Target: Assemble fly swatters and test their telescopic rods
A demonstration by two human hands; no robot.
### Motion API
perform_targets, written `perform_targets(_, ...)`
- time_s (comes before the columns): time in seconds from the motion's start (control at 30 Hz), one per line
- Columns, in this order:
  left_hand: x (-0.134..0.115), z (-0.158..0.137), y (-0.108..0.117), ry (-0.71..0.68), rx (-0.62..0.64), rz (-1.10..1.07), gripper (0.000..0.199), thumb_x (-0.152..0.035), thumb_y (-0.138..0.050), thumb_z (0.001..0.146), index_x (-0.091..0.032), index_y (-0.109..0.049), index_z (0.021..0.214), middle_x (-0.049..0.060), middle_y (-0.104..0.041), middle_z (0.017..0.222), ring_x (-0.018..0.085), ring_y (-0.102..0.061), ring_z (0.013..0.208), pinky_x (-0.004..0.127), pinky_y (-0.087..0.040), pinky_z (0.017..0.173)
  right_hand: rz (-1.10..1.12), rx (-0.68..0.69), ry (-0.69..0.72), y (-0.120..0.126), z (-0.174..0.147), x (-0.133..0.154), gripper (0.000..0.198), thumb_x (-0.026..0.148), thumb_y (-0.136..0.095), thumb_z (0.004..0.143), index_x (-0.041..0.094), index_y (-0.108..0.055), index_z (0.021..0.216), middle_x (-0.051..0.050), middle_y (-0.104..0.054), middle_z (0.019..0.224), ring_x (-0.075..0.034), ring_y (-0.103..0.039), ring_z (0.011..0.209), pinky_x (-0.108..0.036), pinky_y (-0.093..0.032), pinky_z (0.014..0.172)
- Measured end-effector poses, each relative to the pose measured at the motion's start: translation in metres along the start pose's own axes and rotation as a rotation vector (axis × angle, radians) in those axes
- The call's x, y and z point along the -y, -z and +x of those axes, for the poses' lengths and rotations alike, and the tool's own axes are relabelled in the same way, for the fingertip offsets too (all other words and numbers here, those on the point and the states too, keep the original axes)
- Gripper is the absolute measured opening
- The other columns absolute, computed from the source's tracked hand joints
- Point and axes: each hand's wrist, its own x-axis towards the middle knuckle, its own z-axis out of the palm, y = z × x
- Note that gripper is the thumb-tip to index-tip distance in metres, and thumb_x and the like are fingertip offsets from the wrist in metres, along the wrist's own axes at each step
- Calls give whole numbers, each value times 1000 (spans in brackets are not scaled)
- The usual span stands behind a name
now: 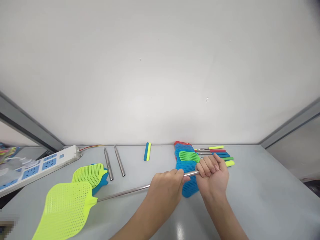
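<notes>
A yellow-green fly swatter with a thin metal rod is held across the front of me, its perforated head at the lower left. My left hand is closed around the middle of the rod. Farther along, my right hand grips the thicker metal tube near the yellow handle end. Behind my right hand lies a pile of finished-looking swatters with blue heads, a green head and a red head. Their coloured handles point right, partly hidden by my hand.
Two metal tubes lie at the back left. A blue grip and a yellow grip rest side by side near the wall. Loose yellow and blue swatter heads overlap beside a white power strip.
</notes>
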Motion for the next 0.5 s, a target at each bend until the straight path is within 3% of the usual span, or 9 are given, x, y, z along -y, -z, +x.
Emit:
perform_targets(0.17,0,0,-4,9,20,-79,31,-31,-24,87,-19,-44,67,-2,-54,61,11,-45,45,23,-23,41,-6,-16,-77,-4,3,6,36,20,-45,72,19,-16,50,9,-17,39,-6,-13,32,-20,-14,29)
perform_targets(0.37,23,-2,-10,-16,-26,-129,27,-30,-25,87,-20,-46,73,-2,-53,65,12,-49,56,23,-30,50,-9,-33,-2,1,12,17,34,17,-45,69,19,-18,50,8,-18,39,-6,-15,32,-20,-17,30)
perform_targets(0.5,46,-4,3,13,-35,-135,28,-31,-26,86,-21,-50,75,-1,-54,70,13,-50,66,24,-31,57,9,-60,80,11,24,41,33,13,-44,68,19,-17,50,8,-18,40,-5,-16,32,-19,-19,29)
